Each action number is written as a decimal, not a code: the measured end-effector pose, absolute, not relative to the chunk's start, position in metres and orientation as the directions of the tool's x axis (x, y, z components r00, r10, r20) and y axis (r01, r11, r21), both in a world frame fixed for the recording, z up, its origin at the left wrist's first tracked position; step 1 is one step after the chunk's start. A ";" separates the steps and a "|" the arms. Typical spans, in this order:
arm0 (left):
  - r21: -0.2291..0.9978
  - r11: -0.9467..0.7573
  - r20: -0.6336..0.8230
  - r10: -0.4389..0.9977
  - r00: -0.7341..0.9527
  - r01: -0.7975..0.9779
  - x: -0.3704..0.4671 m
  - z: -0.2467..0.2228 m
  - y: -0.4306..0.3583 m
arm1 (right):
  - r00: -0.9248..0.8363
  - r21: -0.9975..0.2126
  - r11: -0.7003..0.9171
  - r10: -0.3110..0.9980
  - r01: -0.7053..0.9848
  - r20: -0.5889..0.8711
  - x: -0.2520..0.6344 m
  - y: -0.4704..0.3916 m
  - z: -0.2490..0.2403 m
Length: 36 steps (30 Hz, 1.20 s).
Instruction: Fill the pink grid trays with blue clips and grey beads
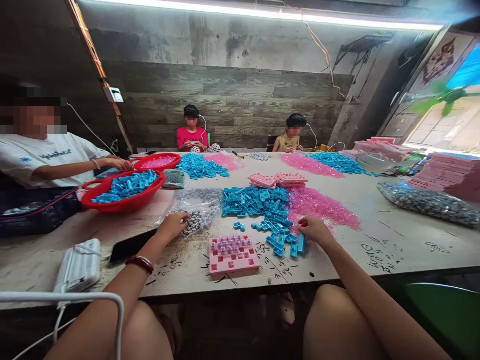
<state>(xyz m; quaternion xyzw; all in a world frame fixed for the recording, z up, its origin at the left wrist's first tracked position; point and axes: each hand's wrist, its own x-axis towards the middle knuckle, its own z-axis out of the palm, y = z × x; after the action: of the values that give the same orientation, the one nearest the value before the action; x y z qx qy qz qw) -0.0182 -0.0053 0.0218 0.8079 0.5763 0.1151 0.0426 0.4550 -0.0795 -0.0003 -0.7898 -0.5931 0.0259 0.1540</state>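
Note:
My left hand [173, 226] reaches to an opened clear bag [200, 200] of small grey and silvery parts [195, 221]. Its fingers are curled closed at the edge of these parts; what they pinch is too small to make out. My right hand [315, 230] is at the near edge of a heap of small clear pink pieces [326, 207], fingers drawn together, their contents hidden. Between the hands lies a pink tray [234, 264] with square holes, its far rows filled with small purplish pieces. Blue plastic pieces [251, 201] are heaped behind it and scattered [279, 240] toward my right hand.
A phone [131, 246] and a white power bank [79, 264] with a cable lie left. Red baskets [123, 192] stand beyond, near a co-worker [48, 160]. Two more people sit across. More pink trays [277, 180], stacked pink boards [446, 172] and a filled bag [427, 202] are farther off.

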 end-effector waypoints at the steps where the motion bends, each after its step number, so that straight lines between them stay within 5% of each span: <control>1: 0.208 -0.332 0.139 0.941 0.308 0.920 -0.019 0.022 -0.006 | 0.298 -0.274 -0.252 0.943 0.928 0.145 0.456 -0.079 -0.001; 19: 0.218 -0.290 0.181 0.950 0.253 0.932 -0.009 0.031 -0.016 | 0.368 -0.216 -0.320 0.899 0.922 0.239 0.444 -0.084 0.019; 22: 0.307 -0.349 0.238 0.929 0.284 0.885 -0.001 0.039 -0.021 | 0.312 -0.255 -0.245 0.911 0.935 0.270 0.434 -0.086 0.029; 27: 0.526 -0.517 0.358 0.855 0.375 0.675 0.038 0.042 -0.044 | 0.220 -0.560 -0.055 0.948 0.827 0.231 0.400 -0.095 0.047; 30: 0.611 -0.590 0.347 0.799 0.491 0.528 0.071 0.036 -0.066 | 0.078 -0.621 0.042 0.983 0.783 0.165 0.368 -0.103 0.051; 36: 0.508 -0.700 0.315 0.693 0.648 0.502 0.114 0.025 -0.097 | -0.212 -0.586 0.269 0.963 0.765 0.165 0.317 -0.113 0.040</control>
<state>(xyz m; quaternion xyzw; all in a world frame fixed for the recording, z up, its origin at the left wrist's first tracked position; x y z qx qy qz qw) 0.1136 -0.0970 0.0249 0.8873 0.3369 0.2503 0.1911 0.3174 -0.1127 0.0399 -0.5728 -0.7541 0.1934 0.2566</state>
